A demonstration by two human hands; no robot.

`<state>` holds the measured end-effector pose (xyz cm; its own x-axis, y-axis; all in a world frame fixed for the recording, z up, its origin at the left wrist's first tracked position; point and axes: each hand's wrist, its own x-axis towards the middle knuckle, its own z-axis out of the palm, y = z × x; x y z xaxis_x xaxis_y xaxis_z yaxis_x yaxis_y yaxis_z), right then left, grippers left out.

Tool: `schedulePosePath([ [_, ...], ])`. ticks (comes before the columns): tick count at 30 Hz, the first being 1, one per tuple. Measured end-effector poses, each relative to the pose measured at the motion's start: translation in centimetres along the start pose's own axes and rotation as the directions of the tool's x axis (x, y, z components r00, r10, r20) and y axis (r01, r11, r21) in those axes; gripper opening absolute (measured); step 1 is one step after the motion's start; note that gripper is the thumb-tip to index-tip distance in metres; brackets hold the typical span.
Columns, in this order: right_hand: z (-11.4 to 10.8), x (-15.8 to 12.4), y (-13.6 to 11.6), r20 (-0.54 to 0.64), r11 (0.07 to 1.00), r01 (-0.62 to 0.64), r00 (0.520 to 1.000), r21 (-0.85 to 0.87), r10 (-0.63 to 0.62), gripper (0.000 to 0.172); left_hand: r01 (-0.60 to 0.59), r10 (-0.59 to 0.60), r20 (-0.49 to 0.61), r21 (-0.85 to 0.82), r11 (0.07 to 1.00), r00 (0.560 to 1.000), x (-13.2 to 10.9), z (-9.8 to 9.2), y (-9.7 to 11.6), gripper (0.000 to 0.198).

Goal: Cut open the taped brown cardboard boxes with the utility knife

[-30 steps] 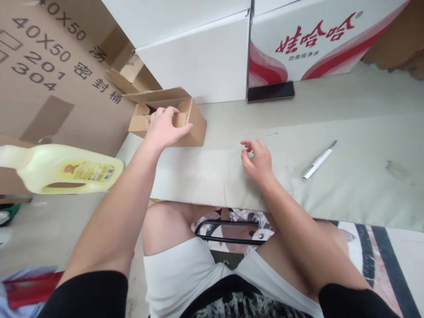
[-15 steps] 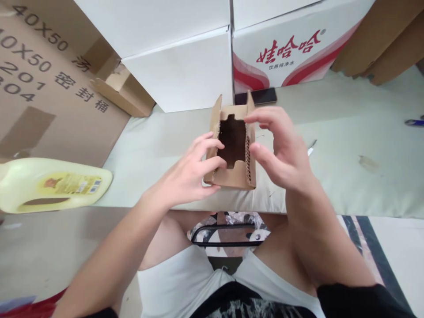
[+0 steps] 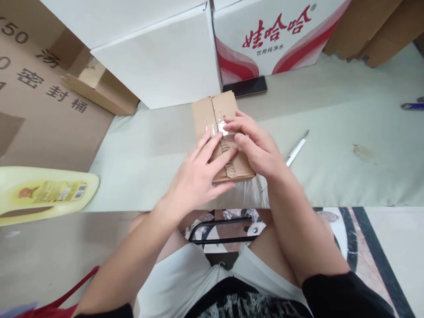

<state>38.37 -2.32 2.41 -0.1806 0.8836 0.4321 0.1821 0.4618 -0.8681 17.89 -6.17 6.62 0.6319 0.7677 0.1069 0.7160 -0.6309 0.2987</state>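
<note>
A small brown cardboard box (image 3: 202,114) lies on the pale green surface (image 3: 165,132) in front of me, its two top flaps folded down so they meet along a central seam. Clear, shiny tape crosses the seam near the middle. My left hand (image 3: 198,172) rests on the near half of the top, fingers spread out. My right hand (image 3: 256,143) is at the right side of the lid, its fingers slightly bent over the tape and apart. Neither hand grips the box. A white pen-like knife (image 3: 296,151) lies to the right of my right hand.
White cartons (image 3: 159,62) and a red-and-white carton (image 3: 281,39) stand at the back, with a black phone (image 3: 247,86) before them. To the left are a big brown carton (image 3: 33,101) and a pale yellow jug (image 3: 66,183). A blue item (image 3: 412,106) lies far right.
The box's upright flaps have been folded shut over its opening. Both hands have moved onto the top. The view has shifted slightly, bringing the knife fully into sight.
</note>
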Motion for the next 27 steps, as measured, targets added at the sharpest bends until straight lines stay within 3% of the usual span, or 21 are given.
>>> schedulePosePath([
  [3,0.0,0.0,0.7,-0.182,0.991,-0.123,0.975,0.044,0.13,0.034,0.032,-0.046,-0.122,-0.11,0.993,0.991,-0.8,0.5,-1.1,0.07],
  [5,0.0,0.2,1.3,-0.275,0.951,-0.304,0.911,0.061,0.309,0.032,0.102,-0.17,-0.246,-0.266,0.958,0.954,-1.6,0.5,-2.1,0.075],
  [7,0.0,0.4,1.9,-0.289,0.879,-0.466,0.832,0.102,0.474,0.031,0.138,-0.365,-0.398,-0.495,0.858,0.842,-2.4,0.6,-2.8,0.074],
  [9,-0.1,0.5,2.2,-0.246,0.843,-0.513,0.806,0.163,0.538,0.034,0.039,-0.587,-0.455,-0.768,0.639,0.67,-3.0,0.7,-2.9,0.067],
  [10,-0.2,0.6,2.3,-0.22,0.847,-0.495,0.819,0.192,0.529,0.036,-0.034,-0.684,-0.419,-0.865,0.501,0.598,-3.1,0.8,-2.9,0.063],
  [12,-0.2,0.6,2.1,-0.188,0.88,-0.418,0.867,0.226,0.461,0.039,-0.139,-0.805,-0.267,-0.964,0.229,0.529,-3.3,1.2,-2.6,0.054],
  [17,-0.4,0.6,1.4,-0.242,0.972,-0.166,0.949,0.164,0.203,0.041,-0.228,-0.881,0.124,-0.941,-0.251,0.457,-3.5,3.1,-1.4,0.031],
  [19,-0.5,0.6,1.4,-0.246,0.989,-0.116,0.96,0.089,0.135,0.04,-0.223,-0.864,0.28,-0.891,-0.396,0.418,-3.8,4.7,-0.3,0.027],
  [20,-0.6,0.5,1.5,-0.226,0.992,-0.113,0.966,0.054,0.122,0.04,-0.187,-0.84,0.345,-0.872,-0.452,0.419,-4.0,5.7,0.5,0.021],
  [22,-0.6,0.4,1.7,-0.174,0.991,-0.13,0.976,0.022,0.132,0.041,-0.053,-0.791,0.438,-0.861,-0.506,0.427,-4.6,7.6,2.3,0.006],
  [24,-0.7,0.3,1.8,-0.143,0.986,-0.161,0.976,0.044,0.166,0.041,0.034,-0.749,0.49,-0.845,-0.533,0.446,-5.4,9.1,4.1,0.017],
  [25,-0.7,0.2,1.8,-0.135,0.982,-0.179,0.973,0.066,0.186,0.041,0.121,-0.708,0.527,-0.833,-0.54,0.471,-5.8,9.4,4.7,0.021],
  [27,-0.8,0.1,1.5,-0.116,0.971,-0.218,0.966,0.104,0.229,0.037,0.43,-0.539,0.63,-0.776,-0.462,0.559,-6.8,8.9,5.6,0.024],
])
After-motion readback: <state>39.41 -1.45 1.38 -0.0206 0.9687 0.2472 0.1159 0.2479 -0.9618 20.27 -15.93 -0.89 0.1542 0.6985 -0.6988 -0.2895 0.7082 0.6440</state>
